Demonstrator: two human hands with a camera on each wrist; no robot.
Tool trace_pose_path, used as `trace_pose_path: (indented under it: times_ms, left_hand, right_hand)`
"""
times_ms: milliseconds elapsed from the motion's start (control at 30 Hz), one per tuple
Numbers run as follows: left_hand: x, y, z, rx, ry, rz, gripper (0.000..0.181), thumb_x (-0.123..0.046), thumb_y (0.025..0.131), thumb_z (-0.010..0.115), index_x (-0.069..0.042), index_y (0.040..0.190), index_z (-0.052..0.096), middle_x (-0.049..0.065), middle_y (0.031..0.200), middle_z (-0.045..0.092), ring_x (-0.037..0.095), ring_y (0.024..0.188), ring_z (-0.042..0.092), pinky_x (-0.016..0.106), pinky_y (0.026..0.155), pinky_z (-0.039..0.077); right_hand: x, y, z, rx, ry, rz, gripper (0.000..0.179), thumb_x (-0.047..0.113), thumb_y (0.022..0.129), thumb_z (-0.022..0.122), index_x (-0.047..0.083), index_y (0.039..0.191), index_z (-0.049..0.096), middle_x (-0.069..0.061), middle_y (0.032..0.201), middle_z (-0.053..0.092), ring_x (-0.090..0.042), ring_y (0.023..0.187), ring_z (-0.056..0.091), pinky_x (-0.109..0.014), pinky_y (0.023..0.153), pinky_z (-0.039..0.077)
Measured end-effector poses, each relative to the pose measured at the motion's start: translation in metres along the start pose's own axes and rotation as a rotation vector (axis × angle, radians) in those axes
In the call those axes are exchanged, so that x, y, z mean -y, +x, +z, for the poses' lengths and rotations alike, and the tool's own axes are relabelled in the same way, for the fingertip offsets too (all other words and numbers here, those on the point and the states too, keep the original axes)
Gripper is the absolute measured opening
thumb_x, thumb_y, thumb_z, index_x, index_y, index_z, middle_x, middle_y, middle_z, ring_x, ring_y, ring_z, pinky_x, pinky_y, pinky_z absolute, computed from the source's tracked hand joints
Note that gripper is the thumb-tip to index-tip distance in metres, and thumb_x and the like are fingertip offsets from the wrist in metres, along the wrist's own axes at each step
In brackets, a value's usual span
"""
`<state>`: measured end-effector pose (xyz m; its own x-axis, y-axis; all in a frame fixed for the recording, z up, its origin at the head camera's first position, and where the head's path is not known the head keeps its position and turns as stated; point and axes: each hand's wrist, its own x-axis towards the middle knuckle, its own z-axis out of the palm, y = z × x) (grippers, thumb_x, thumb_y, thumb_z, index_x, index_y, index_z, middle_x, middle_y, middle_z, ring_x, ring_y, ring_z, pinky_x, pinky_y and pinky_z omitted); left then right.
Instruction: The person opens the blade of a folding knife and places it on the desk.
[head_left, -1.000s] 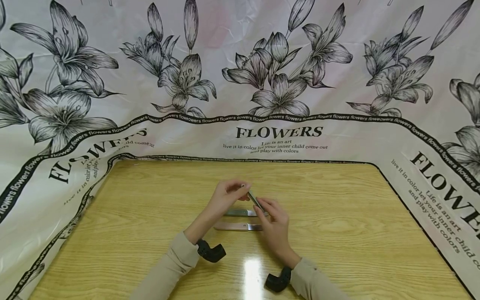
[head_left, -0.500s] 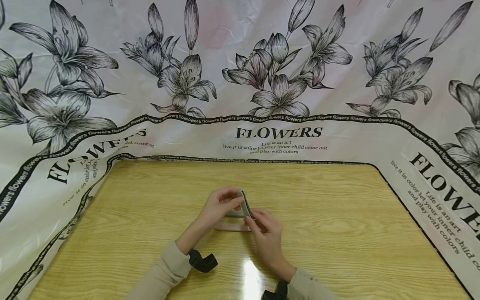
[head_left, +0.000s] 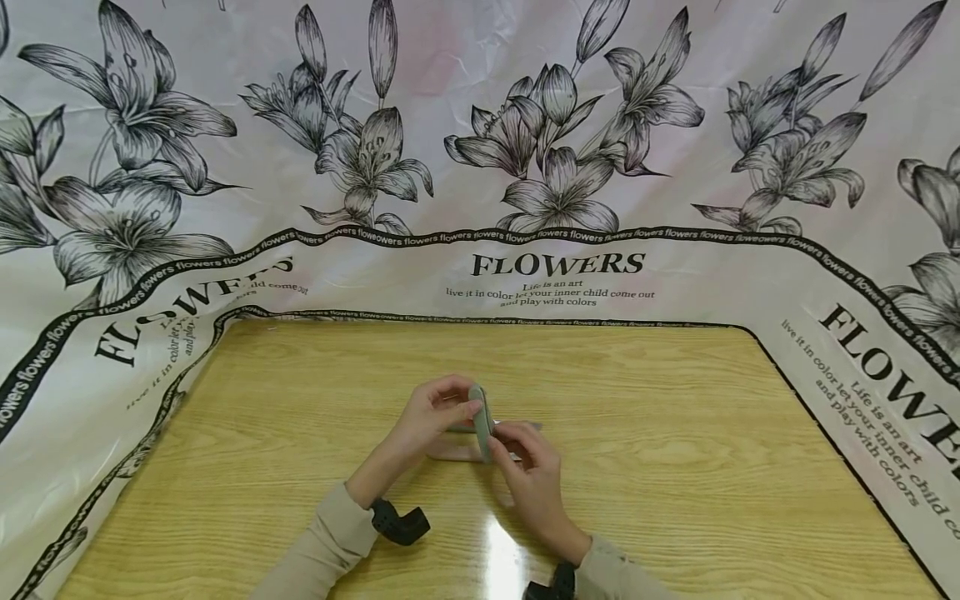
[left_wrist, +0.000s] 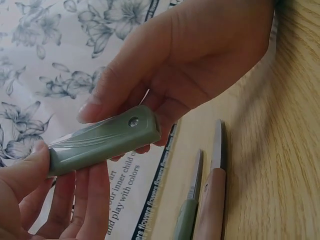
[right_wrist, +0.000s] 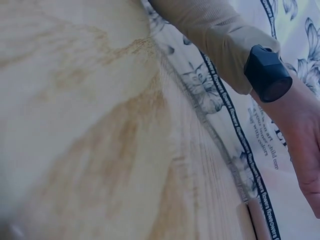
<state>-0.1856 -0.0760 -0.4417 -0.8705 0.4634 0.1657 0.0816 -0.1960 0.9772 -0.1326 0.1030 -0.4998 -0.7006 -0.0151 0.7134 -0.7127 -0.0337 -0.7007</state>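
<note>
Above the table, both hands hold a green-handled folding knife (head_left: pixel 482 423). My left hand (head_left: pixel 431 419) pinches its upper end between thumb and fingers. Near the lower end, my right hand (head_left: pixel 531 471) grips it by the fingertips. The left wrist view shows the rivet end of this green handle (left_wrist: pixel 107 137) by the right hand (left_wrist: pixel 170 65), with no blade sticking out there. A second green knife (left_wrist: pixel 188 215) and a pink-handled knife (left_wrist: pixel 212 200) lie side by side on the table, blades out. In the head view the hands partly hide both.
The wooden table (head_left: pixel 675 433) is bordered at the back and sides by a white flower-printed cloth (head_left: pixel 555 287). Each wrist carries a black camera, as on the left wrist (head_left: pixel 401 523). A bright reflection lies on the tabletop near the front.
Both hands have come slightly down and left with the green knife. The knife has turned from a slant to nearly upright, its broad green side now facing the head camera.
</note>
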Motion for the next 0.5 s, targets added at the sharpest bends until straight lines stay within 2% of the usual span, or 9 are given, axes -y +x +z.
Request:
trace_pose_path:
  times_ms: [133,333,500]
  left_hand:
    - [0.0004,-0.0009,-0.001,0.007,0.017,-0.006,0.024,-0.01,0.094,0.07,0.004,0.113,0.064,0.009,0.101,0.067,0.019,0.086,0.07,0.045,0.079,0.06]
    - [0.0034,-0.002,-0.0017,0.06,0.027,-0.022,0.019,-0.007,0.09,0.073,0.002,0.106,0.068,0.009,0.092,0.07,0.022,0.08,0.071,0.049,0.077,0.059]
    - [0.0021,-0.003,0.0007,0.077,0.057,-0.027,0.023,-0.007,0.087,0.077,0.005,0.105,0.068,0.006,0.088,0.069,0.019,0.078,0.069,0.038,0.076,0.059]
  right_hand:
    - [0.0022,0.0013,0.0012,-0.021,-0.017,-0.013,0.027,-0.022,0.085,0.062,-0.007,0.108,0.066,-0.021,0.097,0.064,-0.015,0.088,0.065,-0.023,0.071,0.057]
    - [0.0016,0.0002,0.0007,-0.058,-0.089,0.012,0.026,-0.023,0.083,0.063,-0.004,0.1,0.065,-0.015,0.092,0.065,-0.013,0.081,0.064,-0.021,0.065,0.055]
    - [0.0031,0.0001,0.0006,-0.069,-0.093,0.015,0.017,-0.023,0.085,0.062,-0.007,0.092,0.061,-0.017,0.085,0.061,-0.014,0.078,0.063,-0.022,0.061,0.054]
